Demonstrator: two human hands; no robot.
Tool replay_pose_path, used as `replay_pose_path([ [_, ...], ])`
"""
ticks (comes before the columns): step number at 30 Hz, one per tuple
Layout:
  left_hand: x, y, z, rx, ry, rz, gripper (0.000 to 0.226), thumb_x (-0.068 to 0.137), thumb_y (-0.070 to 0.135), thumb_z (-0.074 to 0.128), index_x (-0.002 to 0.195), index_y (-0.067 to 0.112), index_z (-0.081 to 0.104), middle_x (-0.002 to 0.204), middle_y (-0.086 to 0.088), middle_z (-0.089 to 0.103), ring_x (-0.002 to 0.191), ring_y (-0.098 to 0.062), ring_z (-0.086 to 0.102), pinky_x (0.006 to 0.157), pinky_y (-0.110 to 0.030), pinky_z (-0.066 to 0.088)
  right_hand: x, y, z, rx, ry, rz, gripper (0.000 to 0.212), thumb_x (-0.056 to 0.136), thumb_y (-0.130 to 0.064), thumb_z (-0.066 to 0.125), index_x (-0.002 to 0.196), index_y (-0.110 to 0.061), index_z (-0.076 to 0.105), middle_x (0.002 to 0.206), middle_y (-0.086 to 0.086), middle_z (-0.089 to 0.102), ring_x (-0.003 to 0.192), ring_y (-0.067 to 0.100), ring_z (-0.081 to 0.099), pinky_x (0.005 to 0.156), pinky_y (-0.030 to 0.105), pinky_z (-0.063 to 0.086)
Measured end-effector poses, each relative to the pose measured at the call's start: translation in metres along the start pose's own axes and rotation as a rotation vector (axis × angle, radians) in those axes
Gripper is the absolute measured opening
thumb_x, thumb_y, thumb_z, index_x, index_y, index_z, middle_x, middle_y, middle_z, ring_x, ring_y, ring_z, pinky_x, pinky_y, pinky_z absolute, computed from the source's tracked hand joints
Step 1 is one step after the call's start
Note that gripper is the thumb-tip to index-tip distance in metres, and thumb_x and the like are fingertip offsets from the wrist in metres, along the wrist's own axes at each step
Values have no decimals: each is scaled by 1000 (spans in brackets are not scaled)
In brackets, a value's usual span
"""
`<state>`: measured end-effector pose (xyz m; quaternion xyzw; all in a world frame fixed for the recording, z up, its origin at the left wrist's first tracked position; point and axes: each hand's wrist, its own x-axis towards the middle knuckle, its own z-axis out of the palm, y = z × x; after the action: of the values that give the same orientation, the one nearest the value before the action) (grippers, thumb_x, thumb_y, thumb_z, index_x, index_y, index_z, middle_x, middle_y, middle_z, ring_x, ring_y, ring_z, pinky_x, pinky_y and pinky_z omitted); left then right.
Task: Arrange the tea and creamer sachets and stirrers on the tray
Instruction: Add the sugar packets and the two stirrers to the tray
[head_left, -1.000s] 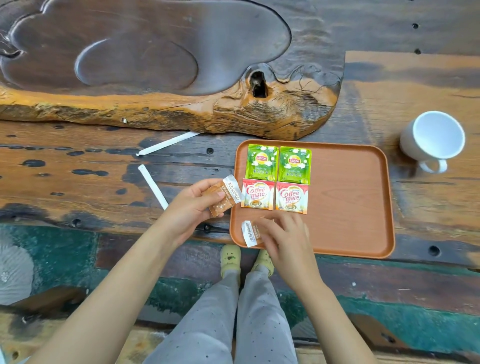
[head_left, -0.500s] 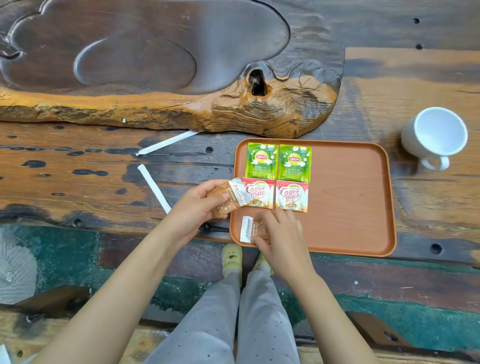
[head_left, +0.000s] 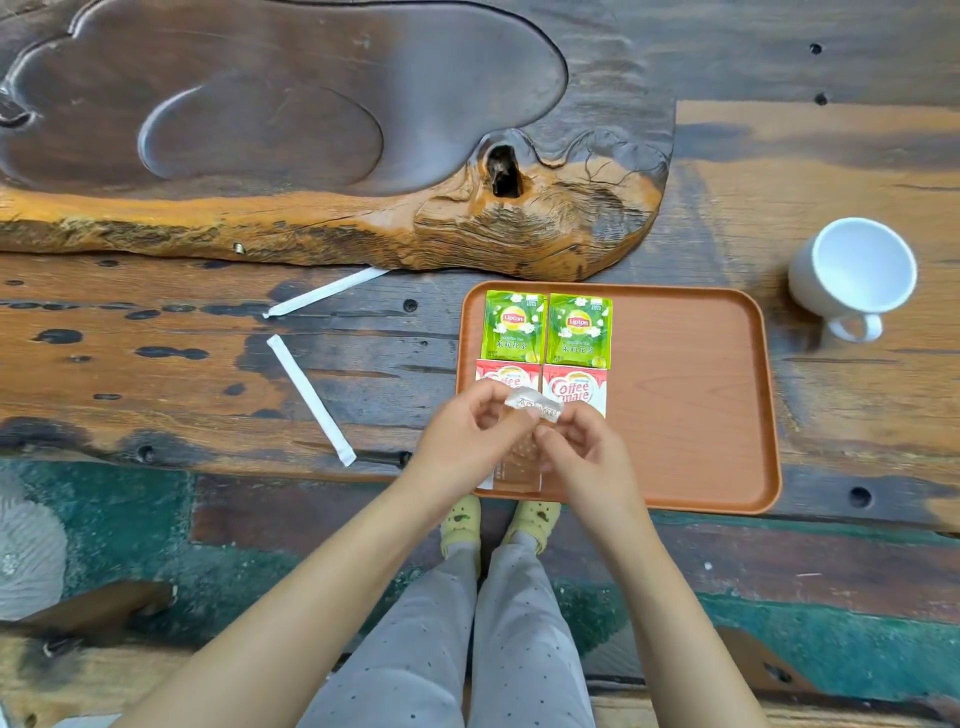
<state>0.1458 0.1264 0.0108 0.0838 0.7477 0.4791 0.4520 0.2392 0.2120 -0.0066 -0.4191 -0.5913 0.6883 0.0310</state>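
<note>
A: What can we not make out from up here?

B: Largest first: the carved wooden slab (head_left: 291, 135) runs off the table's far-left edge, so we never see its full outline. The table (head_left: 156, 374) itself is cut by the picture on three sides. On the tray (head_left: 691, 395), the left creamer sachet (head_left: 501, 375) is mostly covered by our hands, and the lower edge of the right creamer sachet (head_left: 575, 389) is covered too. A clear brownish sachet (head_left: 517, 470) lies at the tray's near-left corner, half hidden between our wrists; its print is too blurred for us to read.

A: And the hands?

B: Both forearms reach in from the near edge and meet over the tray's near-left part. Our left hand (head_left: 462, 441) and right hand (head_left: 582, 452) have fingers curled, thumbs and forefingers pinching a small crumpled clear sachet (head_left: 535, 408) between them, one hand at each end. We cannot tell whether it touches the tray.

A: Where do the other pieces sit?

B: The two green tea sachets (head_left: 548, 326) lie side by side, touching, in the tray's far-left corner, with the creamers directly below them. Two white wrapped stirrers lie on the table left of the tray: the near stirrer (head_left: 310, 399) lies slanted, the far stirrer (head_left: 324, 293) by the slab's edge. A white cup (head_left: 857, 270) stands off the tray's far-right corner.
</note>
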Motion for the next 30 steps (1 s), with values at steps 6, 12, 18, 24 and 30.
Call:
replay_pose_path([
  [6,9,6,13,-82,-5,-45,6,85,8,60,88,12,61,82,-12,63,68,-17,56,64,-26,47,-6,3,-16,126,48,43,7,88,-9,55,86,-15,58,75,4,62,58,5,58,53,21,52],
  [12,2,-23,17,504,210,240,15,82,15,63,97,15,59,92,2,62,93,-16,53,83,-25,42,-5,24,-38,89,327,-2,21,88,-6,55,83,-27,59,80,-2,64,66,3,59,63,15,48],
  [18,-5,-69,13,866,160,460,16,76,12,64,92,15,63,93,-2,60,93,-15,41,80,-31,43,0,39,-52,-713,137,-160,11,85,-9,56,93,-13,63,74,-2,54,75,22,50,62,27,32],
  [24,-4,-72,17,857,165,450,13,76,9,62,88,14,60,95,-3,57,93,-21,48,78,-35,46,-7,48,-40,-955,279,-269,30,80,-18,66,108,-14,59,97,12,51,91,29,46,79,40,42],
  [30,-1,-71,17,846,168,434,16,77,8,64,92,13,62,96,-2,55,97,-20,48,82,-32,44,-6,56,-37,-885,151,-329,17,78,-13,67,94,-15,60,89,4,51,84,21,43,72,31,37],
])
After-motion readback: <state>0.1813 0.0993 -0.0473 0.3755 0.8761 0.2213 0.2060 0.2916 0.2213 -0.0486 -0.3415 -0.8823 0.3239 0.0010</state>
